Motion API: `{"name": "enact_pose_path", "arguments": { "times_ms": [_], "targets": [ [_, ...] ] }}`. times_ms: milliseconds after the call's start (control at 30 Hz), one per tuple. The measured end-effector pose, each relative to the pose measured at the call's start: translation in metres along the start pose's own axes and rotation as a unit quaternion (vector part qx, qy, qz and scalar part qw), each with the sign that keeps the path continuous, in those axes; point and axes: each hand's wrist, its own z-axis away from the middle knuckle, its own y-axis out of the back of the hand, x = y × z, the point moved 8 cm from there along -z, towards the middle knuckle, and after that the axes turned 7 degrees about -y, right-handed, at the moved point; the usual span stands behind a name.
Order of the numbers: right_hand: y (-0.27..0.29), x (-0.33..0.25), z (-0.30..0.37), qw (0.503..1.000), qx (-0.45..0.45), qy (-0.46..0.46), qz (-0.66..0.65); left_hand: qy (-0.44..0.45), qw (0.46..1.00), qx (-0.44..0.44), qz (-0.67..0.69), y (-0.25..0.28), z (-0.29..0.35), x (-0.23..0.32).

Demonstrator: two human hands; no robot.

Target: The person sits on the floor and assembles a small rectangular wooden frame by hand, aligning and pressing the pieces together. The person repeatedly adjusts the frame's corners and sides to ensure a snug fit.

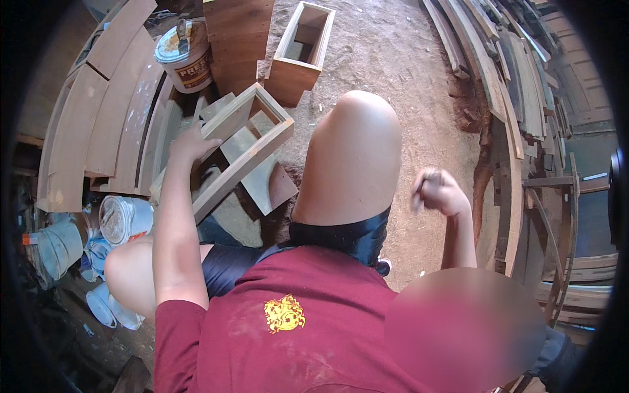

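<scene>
My left hand (192, 145) is closed over the side of a long, narrow wooden box (244, 159). Unpainted boards form its sides, its top is open, and it lies tilted beside my bent knee. Off to the right, over the dirt floor and apart from the box, my right hand (438, 192) is raised with its fingers curled together. A small dark shape shows at those fingers, but it is too blurred to name. Through and below the box, loose pale board pieces (259, 187) are visible.
Another open wooden box (302, 49) stands ahead, beside a tall brown wooden panel (239, 46). A white bucket (191, 73) with a brush-like tool on top stands left of it. Wide boards (121, 118) and pails (124, 219) lie left; stacked planks (488, 59) line the right.
</scene>
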Motion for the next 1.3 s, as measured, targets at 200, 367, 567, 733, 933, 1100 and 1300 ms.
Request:
{"name": "enact_pose_path", "arguments": {
  "times_ms": [200,367,567,733,933,1100,1300],
  "targets": [
    [-0.131,-0.053,0.002,0.894,-0.178,0.186,0.367,-0.124,0.984,0.125,-0.029,0.046,0.011,0.067],
    [-0.063,-0.109,0.016,0.972,-0.026,0.214,0.092,-0.307,0.910,0.277,-0.022,0.089,0.084,0.173],
    [-0.140,-0.041,0.030,0.887,-0.286,0.203,0.301,-0.382,0.896,-0.212,0.078,0.031,0.158,0.270],
    [-0.094,-0.064,0.055,0.970,-0.176,0.162,0.046,-0.460,0.787,-0.328,0.248,0.020,0.236,0.317],
    [0.009,0.174,0.012,0.721,-0.065,-0.191,0.663,-0.395,0.848,-0.346,0.073,-0.053,0.233,0.257],
    [-0.090,0.118,0.055,0.913,-0.329,-0.103,-0.220,-0.426,0.883,-0.188,0.056,-0.009,0.234,0.270],
    [0.007,0.252,0.029,0.850,-0.162,-0.304,0.398,-0.537,0.652,-0.417,0.336,-0.044,0.300,0.301]
  ]
}}
